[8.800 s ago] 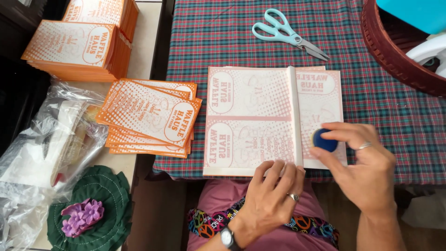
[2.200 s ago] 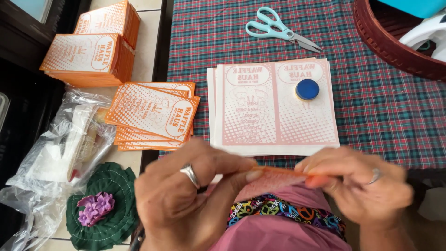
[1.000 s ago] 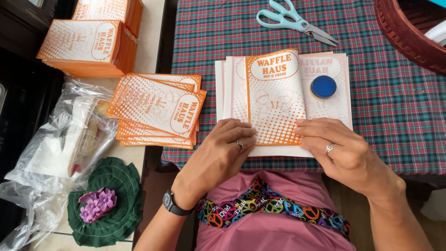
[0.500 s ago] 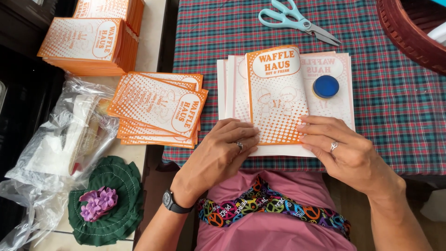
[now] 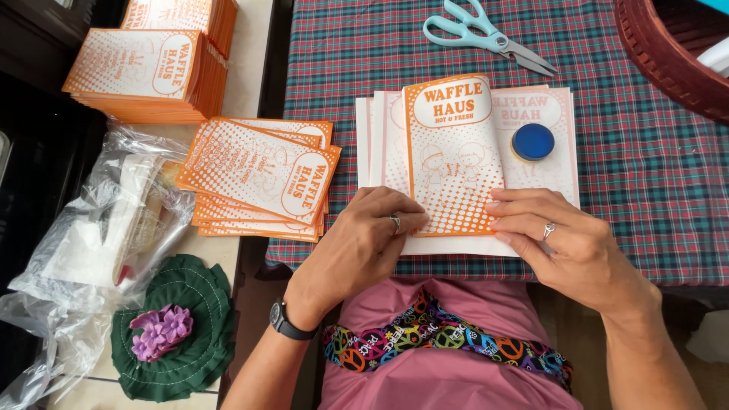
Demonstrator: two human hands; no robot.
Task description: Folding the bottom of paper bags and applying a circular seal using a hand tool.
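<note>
Pressing orange bag [image 5: 453, 152] flat, both hands [image 5: 364, 243] at its lower edge

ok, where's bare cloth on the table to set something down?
Free: the plaid cloth between the orange stacks and the scissors; also right of the white sheets, below the red basket. Crowded: the near edge, where the left hand and right hand press the orange bag, with the blue cap beside it.
</note>
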